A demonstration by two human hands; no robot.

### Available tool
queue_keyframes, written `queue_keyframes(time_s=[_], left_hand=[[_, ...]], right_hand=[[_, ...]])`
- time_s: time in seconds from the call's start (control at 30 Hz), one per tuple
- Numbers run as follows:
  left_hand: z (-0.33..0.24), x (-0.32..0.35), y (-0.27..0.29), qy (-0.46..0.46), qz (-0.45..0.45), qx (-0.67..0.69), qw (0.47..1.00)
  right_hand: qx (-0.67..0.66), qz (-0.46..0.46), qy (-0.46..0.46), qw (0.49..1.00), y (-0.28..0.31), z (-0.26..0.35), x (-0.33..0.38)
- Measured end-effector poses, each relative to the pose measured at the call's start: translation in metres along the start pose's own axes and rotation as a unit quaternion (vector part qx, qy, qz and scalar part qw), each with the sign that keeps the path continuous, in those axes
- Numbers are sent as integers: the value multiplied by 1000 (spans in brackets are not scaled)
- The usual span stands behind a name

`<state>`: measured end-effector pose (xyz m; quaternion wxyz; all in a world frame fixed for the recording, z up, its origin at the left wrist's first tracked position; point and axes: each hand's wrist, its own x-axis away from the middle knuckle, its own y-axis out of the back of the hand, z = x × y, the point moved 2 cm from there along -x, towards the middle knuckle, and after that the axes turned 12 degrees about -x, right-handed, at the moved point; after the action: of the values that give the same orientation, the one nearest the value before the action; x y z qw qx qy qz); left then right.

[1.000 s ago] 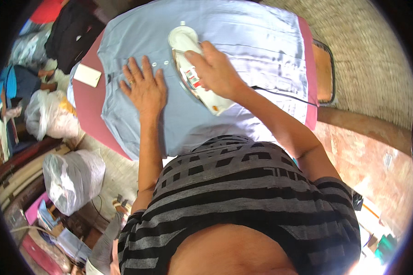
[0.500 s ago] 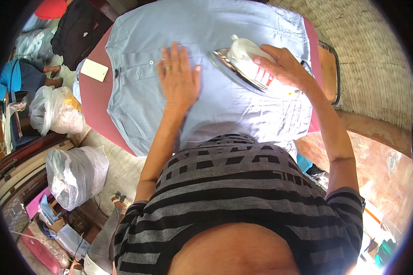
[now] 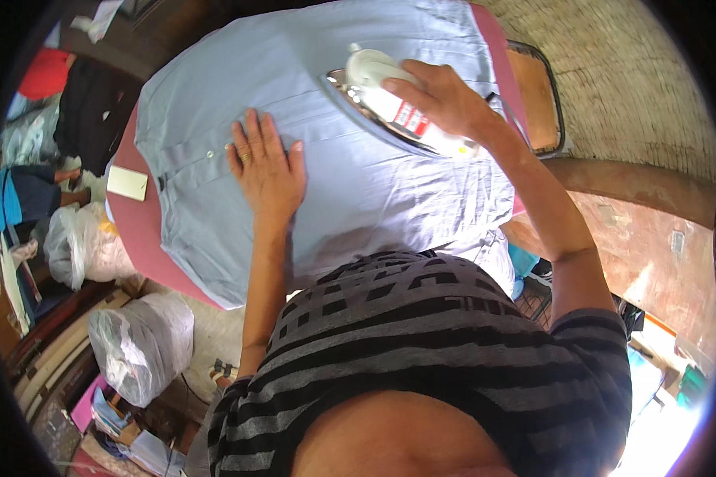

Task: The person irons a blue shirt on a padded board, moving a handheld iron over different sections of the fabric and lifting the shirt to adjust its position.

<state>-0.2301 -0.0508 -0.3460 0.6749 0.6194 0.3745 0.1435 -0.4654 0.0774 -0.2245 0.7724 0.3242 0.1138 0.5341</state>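
A light blue shirt (image 3: 334, 203) with a buttoned placket is spread over a maroon-covered ironing board (image 3: 135, 226). My left hand (image 3: 267, 171) lies flat on it beside the placket, fingers stretched out and a ring on one of them. A white steam iron (image 3: 390, 99) with a shiny metal base sits on the cloth further right, its tip pointing to the far left. My right hand (image 3: 445, 95) is wrapped round its handle, which the fingers partly hide. From the collar end hangs a pale blank-looking tag (image 3: 127, 183).
To the left stand filled plastic bags (image 3: 143, 346) on the floor. Black cloth (image 3: 91, 115) and a red item (image 3: 44, 75) lie at the far left, with part of another person (image 3: 24, 199) nearby. A wooden seat with a dark metal frame (image 3: 533, 99) adjoins the board's right end.
The whole view has shifted and turned a little. Relative to the shirt, the iron in my right hand has slid toward the far side. My left hand stays about where it was on the cloth.
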Motion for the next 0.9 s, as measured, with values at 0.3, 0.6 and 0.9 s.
queue_keyframes(time_s=[0.3, 0.6, 0.9], left_hand=[[-2, -3, 4, -16, -6, -12, 1000], [-146, -50, 7, -183, -24, 109, 977], [-269, -164, -36, -405, -9, 111, 908]], right_hand=[[32, -18, 76, 996, 29, -37, 32], [-138, -168, -139, 966, 180, -131, 151], [-117, -257, -195, 939, 219, -208, 123]])
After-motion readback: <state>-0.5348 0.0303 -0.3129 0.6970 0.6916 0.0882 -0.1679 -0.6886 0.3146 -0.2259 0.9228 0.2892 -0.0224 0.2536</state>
